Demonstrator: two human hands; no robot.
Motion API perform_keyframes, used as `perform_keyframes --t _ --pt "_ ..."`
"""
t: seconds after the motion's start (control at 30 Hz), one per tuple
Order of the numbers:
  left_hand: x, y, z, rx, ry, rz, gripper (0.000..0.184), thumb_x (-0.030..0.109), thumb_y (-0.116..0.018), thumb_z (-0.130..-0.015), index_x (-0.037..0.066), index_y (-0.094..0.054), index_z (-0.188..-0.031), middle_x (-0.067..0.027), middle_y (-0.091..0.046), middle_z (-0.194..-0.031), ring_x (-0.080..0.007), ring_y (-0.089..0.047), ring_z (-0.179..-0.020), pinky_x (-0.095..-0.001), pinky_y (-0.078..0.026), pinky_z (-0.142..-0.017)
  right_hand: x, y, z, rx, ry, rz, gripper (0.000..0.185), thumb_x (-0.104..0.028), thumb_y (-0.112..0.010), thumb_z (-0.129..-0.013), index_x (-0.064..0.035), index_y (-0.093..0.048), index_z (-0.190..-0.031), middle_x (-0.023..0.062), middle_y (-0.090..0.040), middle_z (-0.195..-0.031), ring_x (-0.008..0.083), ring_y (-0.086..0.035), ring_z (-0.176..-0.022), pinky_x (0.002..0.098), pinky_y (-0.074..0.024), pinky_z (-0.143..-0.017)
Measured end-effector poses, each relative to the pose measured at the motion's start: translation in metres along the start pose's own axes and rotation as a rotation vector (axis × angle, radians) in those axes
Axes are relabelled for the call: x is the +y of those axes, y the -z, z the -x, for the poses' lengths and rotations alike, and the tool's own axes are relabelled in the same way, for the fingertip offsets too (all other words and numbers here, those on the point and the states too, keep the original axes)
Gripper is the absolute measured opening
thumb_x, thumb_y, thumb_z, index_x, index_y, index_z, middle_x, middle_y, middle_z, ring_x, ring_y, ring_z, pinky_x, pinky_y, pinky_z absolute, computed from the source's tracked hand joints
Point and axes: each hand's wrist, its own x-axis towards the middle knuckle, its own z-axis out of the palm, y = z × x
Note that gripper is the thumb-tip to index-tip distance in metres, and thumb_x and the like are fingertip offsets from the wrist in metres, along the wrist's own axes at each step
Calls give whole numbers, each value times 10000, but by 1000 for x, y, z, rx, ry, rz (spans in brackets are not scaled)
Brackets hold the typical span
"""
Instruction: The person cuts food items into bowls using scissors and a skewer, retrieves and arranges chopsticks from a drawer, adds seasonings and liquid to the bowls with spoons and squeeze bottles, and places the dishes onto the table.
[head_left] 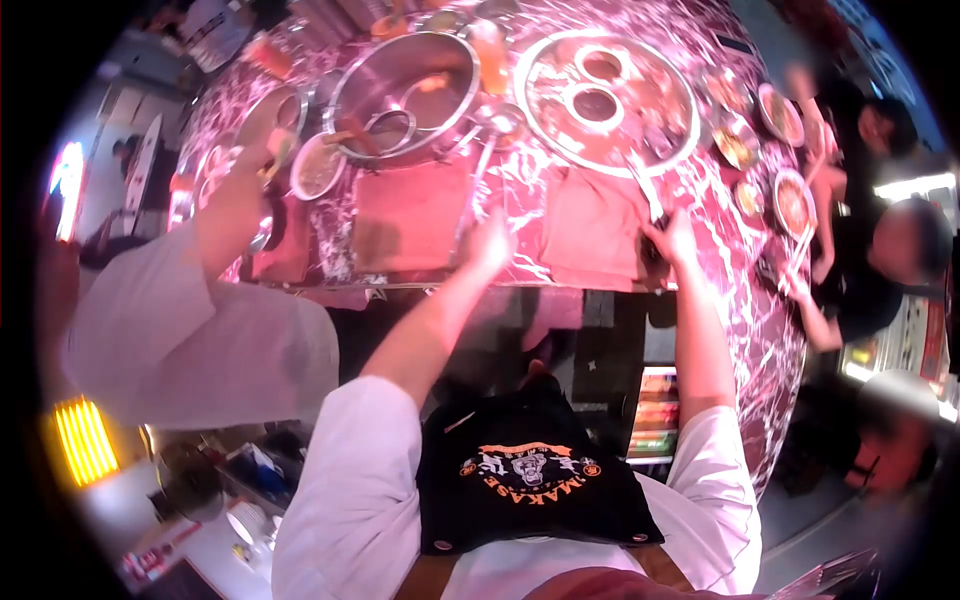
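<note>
My left hand [488,242] is at the near edge of the marbled counter, beside a folded reddish cloth [412,215]. Just beyond it lies a long thin metal handle [483,175]. Glare blurs these fingers, so their grip cannot be told. My right hand [676,240] has its thumb and fingers around the near end of metal tongs [650,192]. The tongs' far end reaches the rim of a wide round pan [527,108], which holds two round bowls in reddish food or liquid. Under the tongs, a second folded cloth [595,225] lies left of my right hand.
A deep metal pot [335,105] stands at the back left, with a bowl of pale food [318,168] beside it. At left, a co-worker's white sleeve [200,320] reaches over the counter. People at right hold utensils near a bowl of food [795,205].
</note>
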Motion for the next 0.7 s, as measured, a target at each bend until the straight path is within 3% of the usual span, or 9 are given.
perform_keyframes --t 0.03,0.07,0.13,0.27,0.33,0.47,0.57,0.63,0.7 --pt "-24 -12 16 13 -57 -56 283 115 -617 -834 46 -528 -1094 -226 -656 -853 -429 -647 -813 -524 -500 -718 4 9 1 -97 0 -181 636 -276 -803 -738 21 -494 -1208 199 -636 -1030 302 -639 -963 397 -517 -830" --pt "-49 -23 45 295 -268 92 278 90 -592 -844 44 -519 -1108 -228 -625 -777 -443 -621 -741 -531 -486 -671 8 15 3 -209 9 -363 612 -229 -792 -753 24 -492 -1223 181 -636 -1019 271 -638 -944 380 -519 -814" --pt "-58 20 118 9 -31 193 360 94 -523 -886 104 -522 -1246 -274 -641 -892 -458 -632 -810 -567 -489 -714 27 6 8 -123 54 -320 581 -142 -790 -736 15 -503 -1216 150 -632 -983 259 -627 -886 388 -521 -772" --pt "-154 26 249 70 -10 378 303 101 -514 -888 120 -597 -1178 -202 -663 -992 -407 -639 -933 -498 -509 -795 28 11 7 -20 196 -73 734 -75 -740 -697 57 -388 -1328 224 -609 -1069 367 -615 -987 434 -484 -901" --pt "-215 21 318 -21 261 292 273 107 -516 -861 107 -614 -1116 -190 -663 -1028 -395 -633 -986 -479 -506 -835 97 -11 -29 -59 269 130 855 -129 -701 -764 31 -252 -1475 274 -548 -1282 428 -556 -1172 457 -438 -1014" --pt "-346 27 469 -41 758 228 275 140 -545 -792 86 -605 -1055 -216 -664 -1038 -426 -625 -1007 -517 -498 -846 43 24 -14 -262 -98 -94 708 -131 -699 -766 15 -382 -1383 249 -622 -1170 425 -611 -1068 475 -467 -945" --pt "-441 -5 568 89 1228 494 339 228 -638 -809 76 -627 -1112 -209 -684 -1064 -415 -647 -1020 -482 -501 -885 -1 23 21 135 64 109 551 -186 -663 -806 12 -462 -1279 227 -623 -1099 393 -626 -1000 468 -478 -909" --pt "-521 -19 624 113 1219 446 301 235 -558 -880 41 -630 -1098 -252 -667 -1059 -408 -650 -1014 -486 -514 -863 -66 10 75 263 18 27 477 -214 -639 -831 11 -486 -1222 225 -613 -1081 381 -619 -972 450 -480 -879" --pt "-573 -43 654 277 1299 452 333 249 -643 -811 21 -647 -1054 -238 -683 -1019 -408 -655 -1003 -479 -517 -863 -124 -10 144 329 27 -30 458 -232 -625 -850 6 -477 -1212 230 -600 -1088 387 -606 -958 443 -475 -865"
